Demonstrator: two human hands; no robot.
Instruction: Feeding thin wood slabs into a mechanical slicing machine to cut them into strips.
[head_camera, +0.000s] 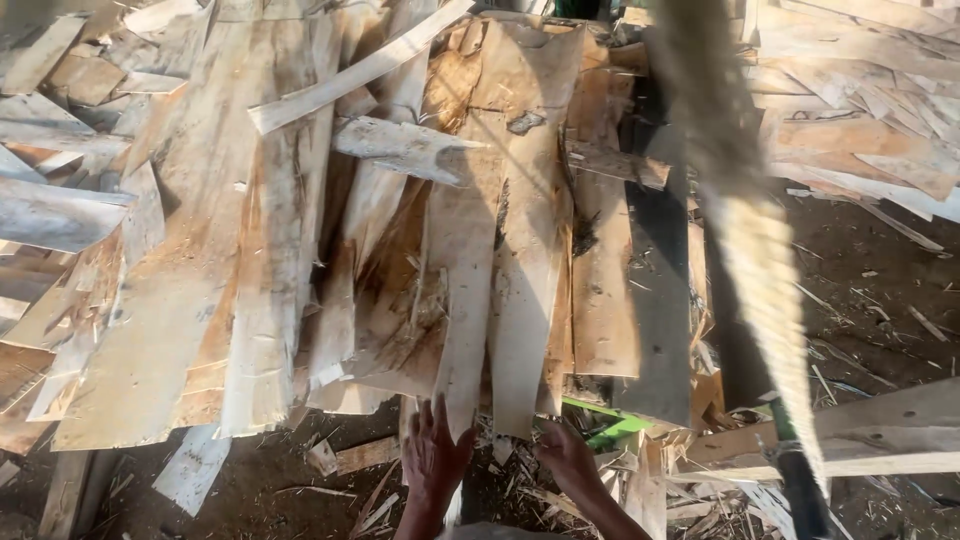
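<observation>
Both hands work the near ends of a pile of thin wood veneer sheets (480, 260). The left hand (435, 455) lies spread, palm down, on the end of 1 long pale strip (462, 330); the right hand (568, 455) curls at the end of the neighbouring strip (525, 330), though its grip is partly hidden. Such sheets look brittle and splintery, so a flat, even hold at the ends, drawn straight along the grain, would likely spare them cracking against the green frame (610, 425) beneath.

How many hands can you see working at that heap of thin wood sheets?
2. The left hand rests on the near end of a long pale veneer strip; the right hand is beside it, at the pile's edge. Other hands may be out of view.
</observation>
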